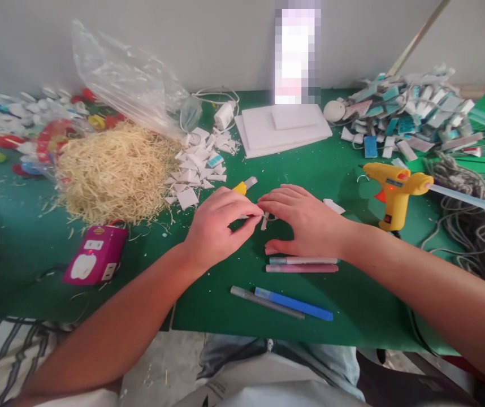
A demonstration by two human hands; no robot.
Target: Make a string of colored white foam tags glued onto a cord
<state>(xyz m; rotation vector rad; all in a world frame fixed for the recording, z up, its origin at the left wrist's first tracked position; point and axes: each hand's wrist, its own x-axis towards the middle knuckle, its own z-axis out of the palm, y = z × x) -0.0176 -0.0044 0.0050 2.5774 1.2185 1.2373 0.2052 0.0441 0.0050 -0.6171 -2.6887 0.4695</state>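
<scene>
My left hand is closed in a pinch above the green table, thumb and forefinger meeting on something too small to name. Close under those fingertips is a small white piece. My right hand rests with its fingers stretched and the thumb apart, its fingertips almost meeting the left ones; whether they touch the white piece I cannot tell. Just behind my left hand lies a yellow cutter knife, partly hidden. Two pens, a white-and-teal pen and a pink pen, lie beside my right thumb.
Nearer me are a blue pen and a grey pen. A yellow glue gun stands right, by grey yarn. Left are straw, white foam scraps and a purple power socket. White foam sheets lie behind.
</scene>
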